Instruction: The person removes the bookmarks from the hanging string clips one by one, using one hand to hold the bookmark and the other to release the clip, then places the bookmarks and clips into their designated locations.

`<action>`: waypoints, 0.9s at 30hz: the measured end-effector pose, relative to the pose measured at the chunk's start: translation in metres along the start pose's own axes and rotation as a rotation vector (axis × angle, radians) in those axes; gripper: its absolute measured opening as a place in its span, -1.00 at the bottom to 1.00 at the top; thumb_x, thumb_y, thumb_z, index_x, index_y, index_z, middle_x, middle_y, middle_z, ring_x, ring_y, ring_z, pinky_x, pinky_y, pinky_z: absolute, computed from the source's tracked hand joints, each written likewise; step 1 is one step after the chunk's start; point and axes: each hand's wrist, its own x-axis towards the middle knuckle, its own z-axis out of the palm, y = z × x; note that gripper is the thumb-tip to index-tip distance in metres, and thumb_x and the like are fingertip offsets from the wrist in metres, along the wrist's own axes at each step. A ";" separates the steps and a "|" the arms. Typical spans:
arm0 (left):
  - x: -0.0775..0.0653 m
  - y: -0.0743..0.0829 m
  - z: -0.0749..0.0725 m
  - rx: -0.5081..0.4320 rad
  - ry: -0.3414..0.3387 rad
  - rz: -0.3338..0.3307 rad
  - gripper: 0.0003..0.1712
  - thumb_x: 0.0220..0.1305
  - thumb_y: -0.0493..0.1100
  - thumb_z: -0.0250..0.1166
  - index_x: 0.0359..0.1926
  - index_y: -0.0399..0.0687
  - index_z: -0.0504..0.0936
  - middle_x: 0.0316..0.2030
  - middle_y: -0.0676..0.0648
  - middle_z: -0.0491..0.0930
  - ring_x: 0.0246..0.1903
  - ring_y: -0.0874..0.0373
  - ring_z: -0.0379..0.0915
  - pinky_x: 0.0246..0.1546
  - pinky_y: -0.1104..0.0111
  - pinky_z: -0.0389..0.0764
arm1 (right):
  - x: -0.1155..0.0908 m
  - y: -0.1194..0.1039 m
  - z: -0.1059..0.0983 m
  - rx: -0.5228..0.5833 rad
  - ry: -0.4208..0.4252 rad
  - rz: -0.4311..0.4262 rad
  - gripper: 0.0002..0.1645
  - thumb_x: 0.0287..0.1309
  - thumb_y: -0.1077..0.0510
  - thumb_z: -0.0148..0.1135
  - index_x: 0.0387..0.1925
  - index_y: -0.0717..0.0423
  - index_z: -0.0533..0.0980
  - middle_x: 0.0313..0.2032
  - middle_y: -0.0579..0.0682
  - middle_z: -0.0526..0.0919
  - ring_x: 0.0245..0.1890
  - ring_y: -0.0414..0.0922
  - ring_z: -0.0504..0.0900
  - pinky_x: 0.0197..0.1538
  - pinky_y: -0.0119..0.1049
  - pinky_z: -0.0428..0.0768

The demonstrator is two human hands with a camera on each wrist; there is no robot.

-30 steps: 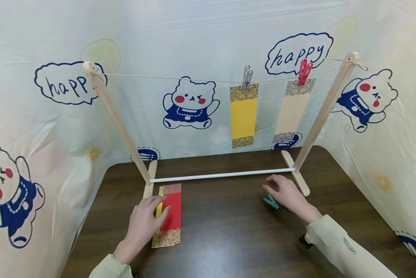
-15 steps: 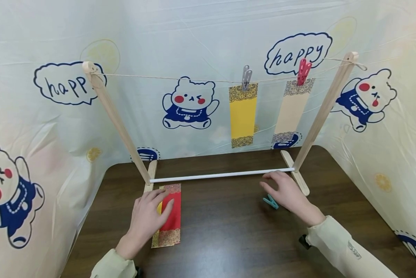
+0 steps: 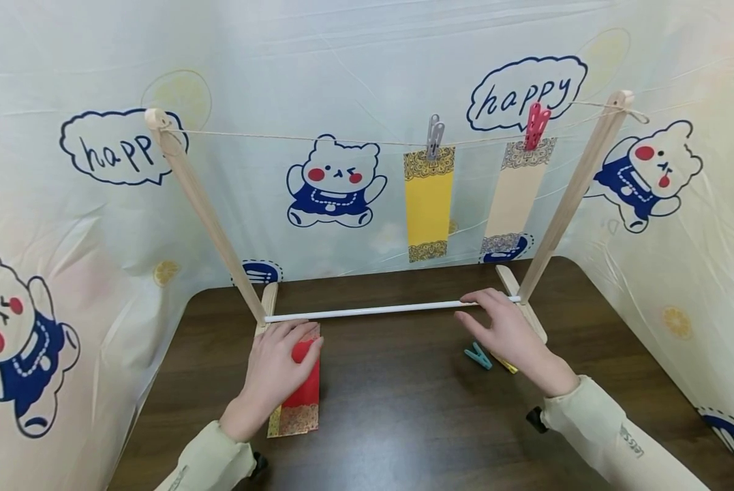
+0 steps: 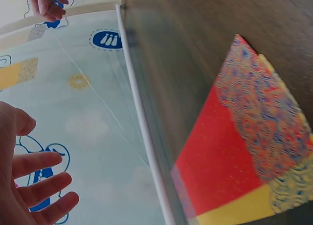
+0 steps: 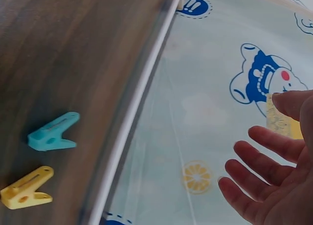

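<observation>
My left hand [image 3: 274, 372] hovers over a red paper strip [image 3: 305, 392] with patterned ends, fingers loosely spread and holding nothing. A yellow strip [image 4: 234, 205] peeks out from under the red one. Over the right end of the white rod [image 3: 373, 311] my right hand [image 3: 514, 334] is held up, its fingers apart and empty in the right wrist view. Below it on the table lie a teal clothespin [image 5: 54, 132] and a yellow clothespin [image 5: 28, 188]. From the string [image 3: 281, 137] hang a yellow strip [image 3: 428, 211] in a grey clothespin [image 3: 435, 136] and a beige strip [image 3: 509, 201] in a pink-red clothespin [image 3: 537, 126].
A wooden rack stands on the dark table [image 3: 391, 409], its left post [image 3: 210, 218] and right post [image 3: 575, 198] leaning outward and carrying the string between their tops. Behind and beside it hangs a pale curtain [image 3: 367, 68] printed with bears.
My left hand has moved right and forward over the red strip. My right hand has shifted slightly up toward the rod, and the yellow clothespin now shows beside the teal one.
</observation>
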 end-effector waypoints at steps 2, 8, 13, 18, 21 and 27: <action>0.004 0.003 0.001 -0.011 0.008 0.007 -0.56 0.23 0.01 0.48 0.09 -0.04 0.77 0.08 -0.16 0.70 0.10 -0.15 0.57 0.07 -0.17 0.52 | 0.002 -0.003 -0.003 0.001 0.012 -0.009 -0.65 0.33 0.09 0.42 0.05 0.18 0.65 -0.01 0.14 0.70 -0.06 0.07 0.65 -0.05 0.05 0.64; 0.015 0.010 0.003 -0.059 0.029 0.037 -0.56 0.26 0.02 0.46 0.10 -0.04 0.76 0.07 -0.14 0.71 0.06 -0.12 0.59 0.02 -0.11 0.58 | 0.008 -0.012 -0.015 -0.012 0.009 -0.028 -0.59 0.28 0.09 0.46 0.08 0.20 0.64 0.01 0.16 0.69 0.03 0.12 0.65 0.04 0.10 0.64; 0.024 0.018 0.002 -0.093 0.053 0.070 -0.59 0.30 0.05 0.42 0.07 -0.04 0.78 0.06 -0.12 0.71 0.04 -0.09 0.59 0.00 -0.08 0.61 | 0.014 -0.019 -0.026 -0.010 0.006 -0.043 -0.57 0.25 0.11 0.50 0.09 0.19 0.63 0.03 0.13 0.69 0.07 0.09 0.60 0.11 0.10 0.62; 0.030 0.026 0.002 -0.118 0.061 0.080 -0.60 0.32 0.06 0.41 0.06 -0.03 0.78 0.05 -0.11 0.72 0.04 -0.08 0.60 -0.01 -0.07 0.60 | 0.018 -0.025 -0.034 0.003 0.031 -0.060 -0.60 0.24 0.13 0.50 0.07 0.15 0.63 0.06 0.12 0.67 0.12 0.09 0.55 0.12 0.12 0.63; 0.032 0.029 0.003 -0.127 0.062 0.084 -0.60 0.33 0.05 0.41 0.08 -0.03 0.77 0.05 -0.11 0.71 0.00 -0.07 0.60 -0.04 -0.05 0.59 | 0.019 -0.028 -0.038 0.011 0.037 -0.061 -0.59 0.26 0.12 0.49 0.09 0.15 0.62 0.08 0.14 0.65 0.14 0.10 0.57 0.14 0.15 0.63; 0.037 0.034 0.005 -0.149 0.082 0.094 -0.63 0.34 0.02 0.41 0.07 -0.03 0.76 0.03 -0.11 0.72 -0.06 -0.06 0.60 -0.07 -0.03 0.58 | 0.023 -0.031 -0.042 0.006 0.062 -0.093 -0.58 0.23 0.15 0.51 0.08 0.17 0.62 0.04 0.13 0.67 0.08 0.09 0.62 0.09 0.10 0.66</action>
